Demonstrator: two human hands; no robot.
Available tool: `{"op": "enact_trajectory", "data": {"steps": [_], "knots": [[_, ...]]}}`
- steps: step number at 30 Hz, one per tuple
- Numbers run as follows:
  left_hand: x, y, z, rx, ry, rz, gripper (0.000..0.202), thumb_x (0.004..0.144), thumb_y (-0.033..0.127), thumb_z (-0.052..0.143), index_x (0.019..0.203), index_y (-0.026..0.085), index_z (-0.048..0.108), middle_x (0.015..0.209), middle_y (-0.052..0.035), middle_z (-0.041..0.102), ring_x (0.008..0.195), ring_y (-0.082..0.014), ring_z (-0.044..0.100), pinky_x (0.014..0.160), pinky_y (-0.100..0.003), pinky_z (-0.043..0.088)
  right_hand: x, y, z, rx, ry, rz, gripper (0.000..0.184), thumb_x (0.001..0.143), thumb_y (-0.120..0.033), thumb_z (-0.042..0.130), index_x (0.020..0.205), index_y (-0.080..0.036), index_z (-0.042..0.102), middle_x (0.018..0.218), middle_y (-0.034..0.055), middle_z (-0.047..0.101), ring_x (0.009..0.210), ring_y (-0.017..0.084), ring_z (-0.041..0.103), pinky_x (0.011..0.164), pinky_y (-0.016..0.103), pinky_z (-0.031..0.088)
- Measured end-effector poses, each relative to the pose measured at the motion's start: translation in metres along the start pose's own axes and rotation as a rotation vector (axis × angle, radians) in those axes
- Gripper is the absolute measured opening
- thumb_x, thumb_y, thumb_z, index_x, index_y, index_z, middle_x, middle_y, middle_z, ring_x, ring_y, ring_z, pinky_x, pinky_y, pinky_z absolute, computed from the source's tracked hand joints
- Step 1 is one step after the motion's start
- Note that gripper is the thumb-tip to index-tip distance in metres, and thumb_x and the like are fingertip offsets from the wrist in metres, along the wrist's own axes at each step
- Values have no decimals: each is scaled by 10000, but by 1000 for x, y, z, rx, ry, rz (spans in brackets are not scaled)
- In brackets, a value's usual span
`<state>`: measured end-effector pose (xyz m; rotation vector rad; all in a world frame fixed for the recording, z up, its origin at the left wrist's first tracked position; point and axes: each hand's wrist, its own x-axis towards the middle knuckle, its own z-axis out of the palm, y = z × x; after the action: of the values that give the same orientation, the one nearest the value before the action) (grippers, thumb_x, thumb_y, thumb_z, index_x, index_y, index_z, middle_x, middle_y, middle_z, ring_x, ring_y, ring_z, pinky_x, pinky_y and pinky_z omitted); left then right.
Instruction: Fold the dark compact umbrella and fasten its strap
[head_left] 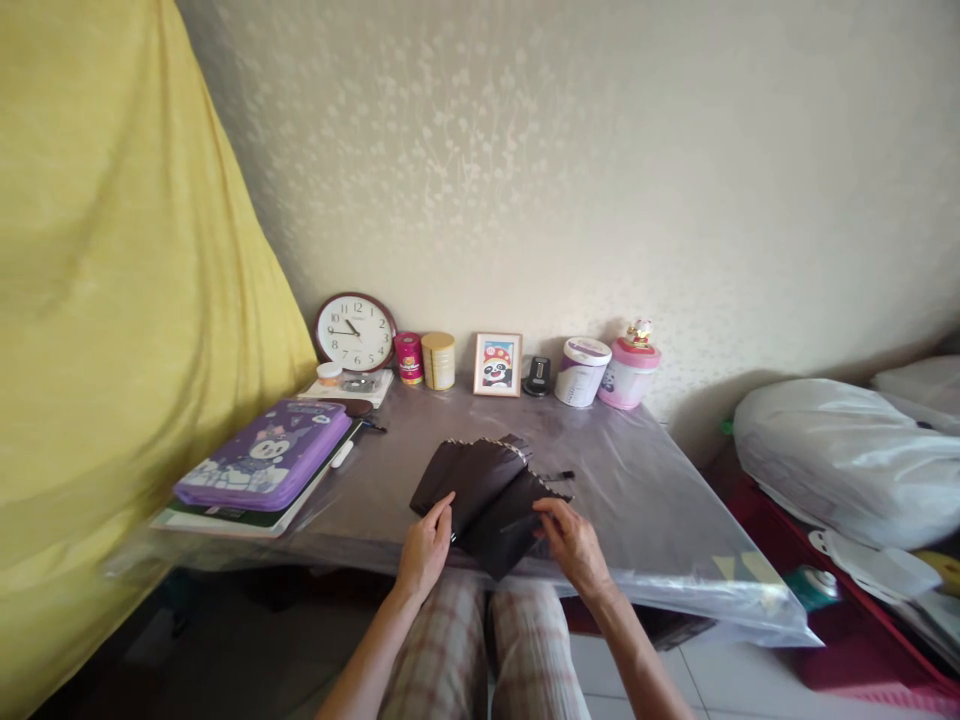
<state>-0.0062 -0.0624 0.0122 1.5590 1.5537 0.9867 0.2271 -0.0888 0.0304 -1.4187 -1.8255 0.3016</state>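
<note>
A black folding umbrella (pixel 480 490) with a patterned trim along its edge lies partly fanned out at the front of the table. My left hand (pixel 427 545) pinches its near left side, thumb on top of the cloth. On the other side, the fingers of my right hand (pixel 571 540) are closed on a fold at the right edge. A small dark strap or tip sticks out at the back right of the cloth. The umbrella's shaft and handle are mostly hidden.
On the left, a purple zip case (pixel 266 455) rests on books. Along the wall stand a clock (pixel 355 332), tins (pixel 439 362), a framed picture (pixel 497 365) and lidded tubs (pixel 582 372). A yellow curtain (pixel 135 260) hangs left; white bags (pixel 840 450) fill the right.
</note>
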Motion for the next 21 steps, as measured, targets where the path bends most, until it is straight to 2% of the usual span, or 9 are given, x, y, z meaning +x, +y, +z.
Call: {"op": "enact_trajectory", "data": {"steps": [6,9,11,13,17,21], "knots": [[0,0,0,9,3,-5,470,866,408,308,1189,163,545,665,-25,670,557,-127,592,582,-221,436,45,-23,11,77,71,-72,169,857,-267,434,909,-219,588,872,36,655,834,177,617,761,289,478],[1,-2,0,2,16,33,449,872,391,304,1181,179,552,868,-56,697,777,-158,636,705,-244,459,66,-28,25,91,62,-102,165,854,-237,432,909,-223,586,889,26,649,845,165,608,776,282,468],[2,-4,0,2,9,82,439,883,360,277,1177,190,556,1043,-65,665,955,-173,608,820,-266,439,77,-30,36,87,54,-116,163,850,-220,433,904,-220,587,893,26,647,859,162,603,791,284,462],[3,-5,-1,12,-8,103,452,894,352,240,1166,191,564,1134,-70,626,1056,-185,567,881,-279,412,87,-31,46,68,39,-122,162,845,-203,435,893,-214,589,892,29,648,865,163,600,800,290,459],[1,-4,-2,43,-22,98,479,888,441,248,1154,205,569,1095,-72,647,1056,-207,570,859,-290,425,98,-31,61,11,-3,-116,163,837,-169,435,883,-203,587,889,35,650,851,163,600,789,289,461],[0,-1,-2,81,-2,118,473,832,497,382,1166,207,549,1050,-85,664,983,-224,606,813,-296,439,103,-28,70,-8,-27,-123,168,830,-148,433,882,-195,586,875,41,648,836,169,605,777,290,465]]}}
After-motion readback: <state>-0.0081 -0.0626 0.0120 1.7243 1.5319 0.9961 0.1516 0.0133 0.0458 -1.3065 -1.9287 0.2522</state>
